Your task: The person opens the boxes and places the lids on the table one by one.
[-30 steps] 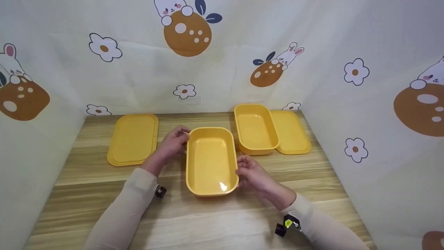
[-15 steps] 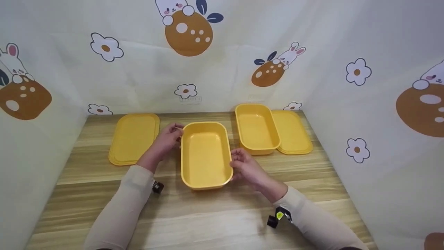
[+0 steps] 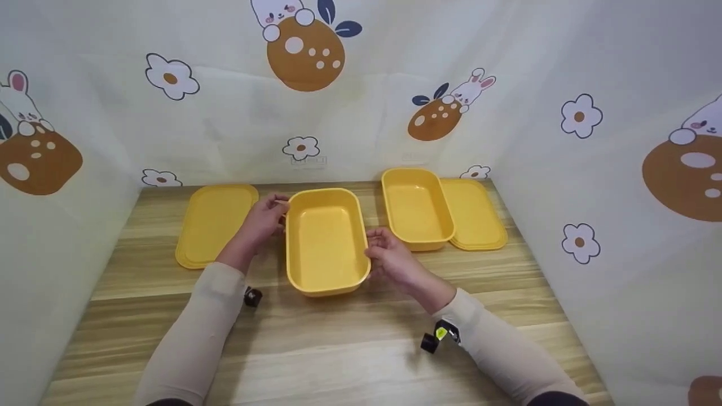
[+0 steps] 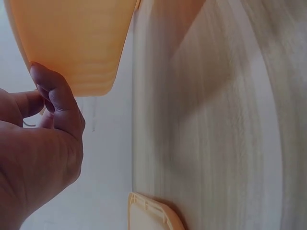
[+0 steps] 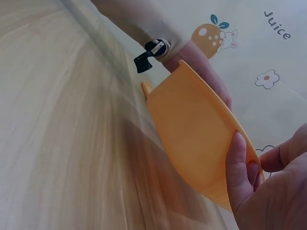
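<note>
A yellow rectangular food container [image 3: 326, 248], without a lid, is held between both hands above the table. At its far left rim my left hand [image 3: 264, 219] pinches the edge; the left wrist view shows the fingers and thumb on the container wall [image 4: 81, 43]. My right hand [image 3: 397, 262] pinches the rim on the right side, nearer the front corner. In the right wrist view the container [image 5: 192, 124] is tilted in the picture and a gap separates it from the tabletop. The fingers under the rim are partly hidden.
A second yellow container [image 3: 418, 208] stands at the back right, partly over a yellow lid [image 3: 476, 214]. Another yellow lid [image 3: 214, 228] lies at the back left, beside my left forearm. A patterned cloth [image 3: 361, 101] walls the wood-grain table [image 3: 338, 349] at the back and sides.
Both hands have carried the container to the left and farther back, toward the left lid. The second container and both lids have stayed in place.
</note>
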`<state>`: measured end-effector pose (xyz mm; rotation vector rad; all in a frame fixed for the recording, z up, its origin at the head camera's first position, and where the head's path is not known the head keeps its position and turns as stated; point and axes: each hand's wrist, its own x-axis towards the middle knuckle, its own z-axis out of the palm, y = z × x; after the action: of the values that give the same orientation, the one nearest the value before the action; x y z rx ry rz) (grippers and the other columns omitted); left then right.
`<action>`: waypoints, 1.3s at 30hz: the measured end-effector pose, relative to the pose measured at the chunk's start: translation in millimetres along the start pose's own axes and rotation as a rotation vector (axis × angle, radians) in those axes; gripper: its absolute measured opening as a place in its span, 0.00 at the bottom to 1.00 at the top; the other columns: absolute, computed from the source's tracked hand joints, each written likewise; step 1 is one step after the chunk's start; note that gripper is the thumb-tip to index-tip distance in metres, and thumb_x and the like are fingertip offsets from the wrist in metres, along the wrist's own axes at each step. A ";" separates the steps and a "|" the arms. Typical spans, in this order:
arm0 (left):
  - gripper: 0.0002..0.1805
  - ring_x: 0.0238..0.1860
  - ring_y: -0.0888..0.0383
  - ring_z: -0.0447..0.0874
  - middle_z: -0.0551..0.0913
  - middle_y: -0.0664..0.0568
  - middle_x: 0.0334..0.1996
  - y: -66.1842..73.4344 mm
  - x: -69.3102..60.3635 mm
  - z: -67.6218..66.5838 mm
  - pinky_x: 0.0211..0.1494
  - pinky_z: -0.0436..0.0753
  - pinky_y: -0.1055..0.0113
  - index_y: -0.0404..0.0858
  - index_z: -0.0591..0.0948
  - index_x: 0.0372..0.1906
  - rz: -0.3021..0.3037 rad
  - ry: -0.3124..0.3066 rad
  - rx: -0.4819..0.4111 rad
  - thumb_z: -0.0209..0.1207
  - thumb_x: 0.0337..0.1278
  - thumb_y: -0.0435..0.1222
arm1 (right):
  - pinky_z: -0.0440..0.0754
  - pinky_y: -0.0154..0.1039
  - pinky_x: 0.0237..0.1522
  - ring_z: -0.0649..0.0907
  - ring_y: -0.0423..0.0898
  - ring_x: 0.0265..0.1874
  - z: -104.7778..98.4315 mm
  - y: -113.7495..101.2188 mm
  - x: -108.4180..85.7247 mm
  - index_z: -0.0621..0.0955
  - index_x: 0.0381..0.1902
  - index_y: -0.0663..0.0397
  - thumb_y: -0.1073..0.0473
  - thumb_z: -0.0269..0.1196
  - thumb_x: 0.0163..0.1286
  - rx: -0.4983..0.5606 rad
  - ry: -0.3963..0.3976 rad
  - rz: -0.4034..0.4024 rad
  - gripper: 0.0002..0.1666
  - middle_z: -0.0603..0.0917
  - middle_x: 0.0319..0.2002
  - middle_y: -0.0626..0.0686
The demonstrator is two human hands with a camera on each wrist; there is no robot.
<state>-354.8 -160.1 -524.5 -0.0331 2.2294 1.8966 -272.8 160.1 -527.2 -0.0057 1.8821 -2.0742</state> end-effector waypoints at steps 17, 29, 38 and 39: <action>0.23 0.45 0.52 0.85 0.83 0.42 0.53 4.8 7.1 -16.0 0.48 0.90 0.63 0.42 0.82 0.74 0.024 0.104 -0.031 0.57 0.87 0.48 | 0.93 0.52 0.37 0.87 0.50 0.38 16.9 -7.0 14.7 0.71 0.76 0.58 0.71 0.61 0.76 0.060 -0.022 -0.010 0.32 0.81 0.48 0.58; 0.25 0.44 0.51 0.86 0.82 0.35 0.58 12.5 15.1 -29.0 0.49 0.90 0.61 0.40 0.81 0.76 0.060 0.109 -0.047 0.55 0.89 0.48 | 0.93 0.49 0.37 0.88 0.60 0.47 30.5 -8.4 30.3 0.69 0.79 0.61 0.73 0.58 0.80 0.119 -0.031 -0.026 0.32 0.80 0.57 0.71; 0.26 0.50 0.50 0.84 0.80 0.38 0.61 18.8 20.3 -38.6 0.58 0.88 0.58 0.43 0.77 0.81 -0.013 0.084 -0.064 0.50 0.89 0.41 | 0.91 0.44 0.33 0.88 0.49 0.39 36.0 -12.1 43.4 0.71 0.78 0.56 0.71 0.61 0.79 0.077 0.003 -0.026 0.32 0.81 0.47 0.58; 0.26 0.50 0.50 0.84 0.80 0.38 0.60 19.3 20.4 -39.4 0.57 0.88 0.60 0.43 0.77 0.81 -0.012 0.085 -0.060 0.50 0.88 0.40 | 0.91 0.44 0.33 0.88 0.49 0.38 36.6 -12.1 45.1 0.72 0.78 0.56 0.70 0.61 0.79 0.077 0.005 -0.027 0.32 0.81 0.48 0.57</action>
<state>-383.5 -192.9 -503.5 -0.1385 2.2192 1.9912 -309.9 114.3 -520.9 -0.0066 1.8131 -2.1653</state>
